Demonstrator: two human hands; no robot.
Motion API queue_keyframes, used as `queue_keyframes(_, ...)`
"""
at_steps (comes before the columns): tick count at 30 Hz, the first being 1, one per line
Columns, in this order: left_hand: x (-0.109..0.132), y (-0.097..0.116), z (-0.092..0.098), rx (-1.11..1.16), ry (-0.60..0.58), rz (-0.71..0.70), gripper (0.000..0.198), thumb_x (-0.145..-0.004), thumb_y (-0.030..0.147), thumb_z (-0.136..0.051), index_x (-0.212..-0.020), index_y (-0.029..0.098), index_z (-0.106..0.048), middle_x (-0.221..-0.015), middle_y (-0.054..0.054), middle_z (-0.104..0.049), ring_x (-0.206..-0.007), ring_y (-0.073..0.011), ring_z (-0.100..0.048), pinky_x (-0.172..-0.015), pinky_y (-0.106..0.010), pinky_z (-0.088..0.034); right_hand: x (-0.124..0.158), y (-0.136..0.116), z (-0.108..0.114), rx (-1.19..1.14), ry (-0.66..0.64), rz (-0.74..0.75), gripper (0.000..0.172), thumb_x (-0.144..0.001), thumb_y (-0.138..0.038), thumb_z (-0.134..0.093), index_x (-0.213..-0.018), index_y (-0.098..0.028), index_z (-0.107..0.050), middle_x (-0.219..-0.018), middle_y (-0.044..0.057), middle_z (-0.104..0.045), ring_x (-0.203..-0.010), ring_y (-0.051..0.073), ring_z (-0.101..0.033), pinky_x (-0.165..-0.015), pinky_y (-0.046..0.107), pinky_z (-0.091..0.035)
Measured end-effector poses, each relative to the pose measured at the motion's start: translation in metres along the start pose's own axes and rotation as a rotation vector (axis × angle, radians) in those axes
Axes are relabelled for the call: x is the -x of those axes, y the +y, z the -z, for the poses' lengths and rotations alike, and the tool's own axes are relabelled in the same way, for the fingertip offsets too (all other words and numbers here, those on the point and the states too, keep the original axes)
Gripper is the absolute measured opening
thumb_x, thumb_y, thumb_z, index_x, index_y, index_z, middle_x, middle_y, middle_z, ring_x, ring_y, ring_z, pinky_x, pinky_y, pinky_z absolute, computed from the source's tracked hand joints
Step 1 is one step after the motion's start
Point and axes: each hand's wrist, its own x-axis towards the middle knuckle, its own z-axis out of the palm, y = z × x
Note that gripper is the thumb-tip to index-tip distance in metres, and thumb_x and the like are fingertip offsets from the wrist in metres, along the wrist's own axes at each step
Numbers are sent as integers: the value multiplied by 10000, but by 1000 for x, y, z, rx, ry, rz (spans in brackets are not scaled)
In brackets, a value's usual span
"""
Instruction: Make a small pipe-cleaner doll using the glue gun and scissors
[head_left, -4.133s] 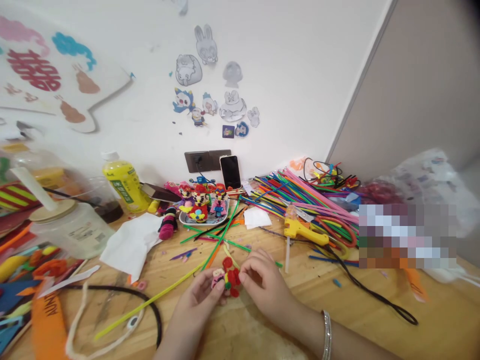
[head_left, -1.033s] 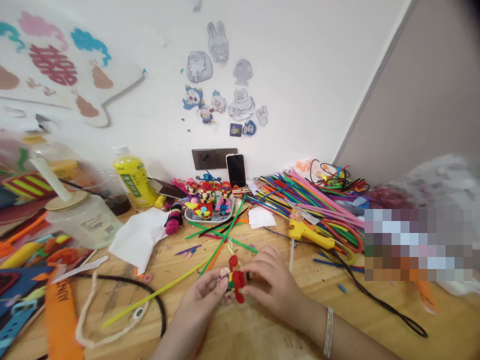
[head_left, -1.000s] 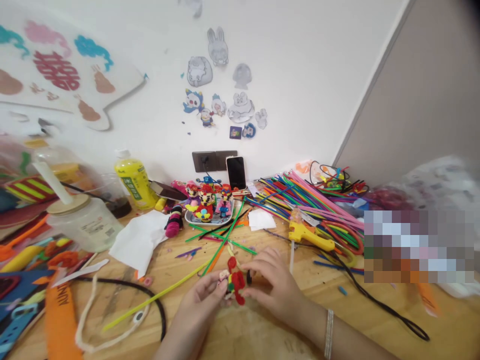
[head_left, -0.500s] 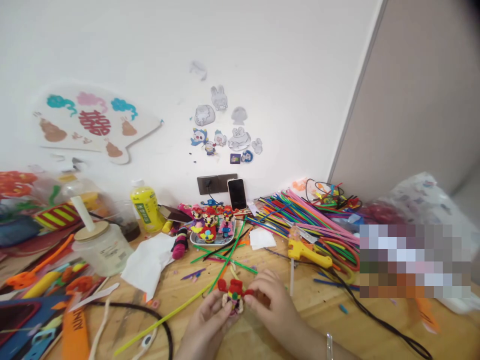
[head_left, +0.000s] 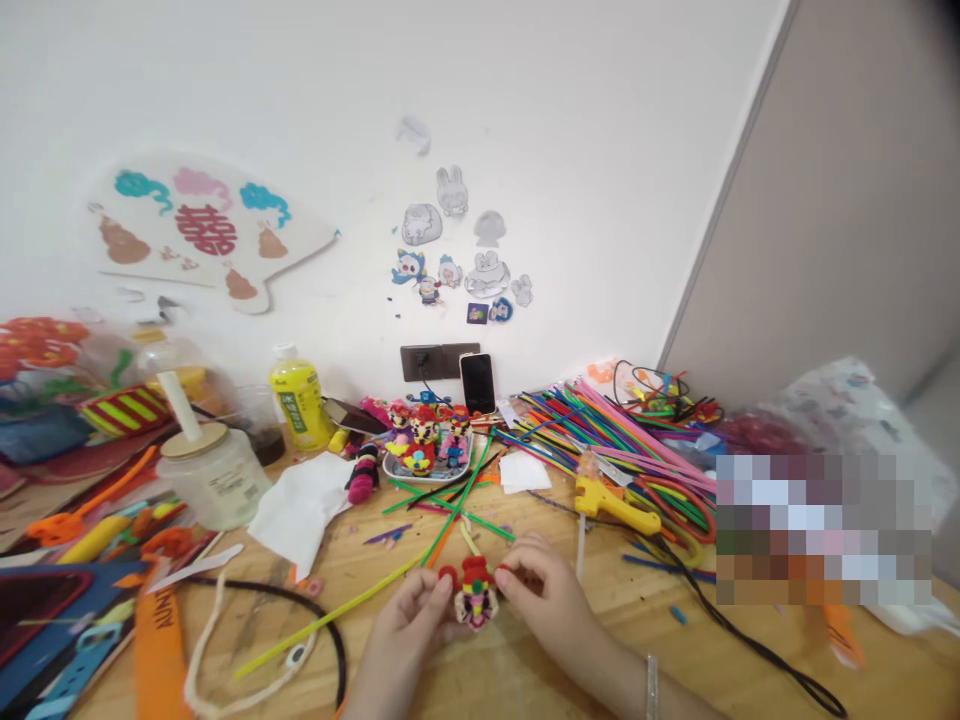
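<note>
Between my two hands, low over the table's front, is a small pipe-cleaner figure with a red hat, a green dot and a yellow band. My left hand pinches the red round piece on the figure's left side between thumb and fingers. On the other side, my right hand pinches the matching red piece; a bracelet circles that wrist. Behind the hands, a tray carries several similar finished-looking figures. Green pipe cleaners and a long yellow pipe cleaner lie close by.
A yellow hot glue gun with its black cord lies to the right, before a heap of coloured pipe cleaners. White tissue, a yellow bottle and a glass jar stand left. A phone leans on the wall.
My left thumb and fingers have shifted from the figure's body up to its red side piece. The figure now faces me more squarely. The view has turned slightly left.
</note>
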Motion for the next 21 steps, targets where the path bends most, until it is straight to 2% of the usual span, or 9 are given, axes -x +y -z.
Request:
queue_keyframes(6, -6, -9, 5, 24, 54, 13, 345, -506, 401, -802, -580, 164, -563, -518, 31, -645, -518, -145, -624, -551, -253, -506, 2, 2, -1, 69, 5, 48, 176, -810, -238, -514, -647, -181, -550, -627, -12, -518, -639, 145, -487, -632, 266, -401)
queue_keyframes(9, -9, -12, 9, 77, 80, 13, 357, -497, 404, -807, -602, 164, -564, -575, -2, -688, -560, -172, -650, -583, -288, -525, 3, 0, -1, 121, -38, 80, 182, -812, -281, -526, -658, -185, -543, -634, -7, -533, -650, 155, -494, -659, 286, -397)
queue_keyframes(12, -10, -13, 10, 152, 90, 2, 318, -507, 347, -820, -625, 164, -589, -587, 6, -690, -593, -165, -652, -624, -294, -533, 4, -1, -1, 176, -94, 139, 198, -819, -276, -510, -643, -187, -529, -628, -2, -545, -666, 167, -507, -704, 319, -390)
queue_keyframes(15, -9, -13, 9, 177, 74, -4, 289, -495, 296, -835, -637, 159, -624, -609, -6, -702, -615, -158, -655, -643, -276, -526, 4, -1, -1, 198, -114, 188, 200, -839, -250, -455, -663, -187, -526, -633, 7, -549, -668, 171, -521, -721, 338, -393)
queue_keyframes(18, -9, -15, 7, 148, 41, -26, 321, -447, 293, -852, -659, 155, -655, -706, -56, -731, -673, -191, -668, -672, -288, -518, 3, 0, -2, 194, -101, 205, 203, -846, -230, -427, -665, -190, -509, -631, 7, -548, -661, 168, -530, -702, 328, -408)
queue_keyframes(21, -10, -16, 8, 120, 33, -31, 353, -414, 305, -859, -673, 170, -662, -712, -54, -728, -693, -215, -668, -709, -323, -510, 3, 1, -3, 174, -80, 235, 196, -837, -211, -421, -656, -193, -492, -614, -2, -540, -644, 157, -536, -701, 315, -425)
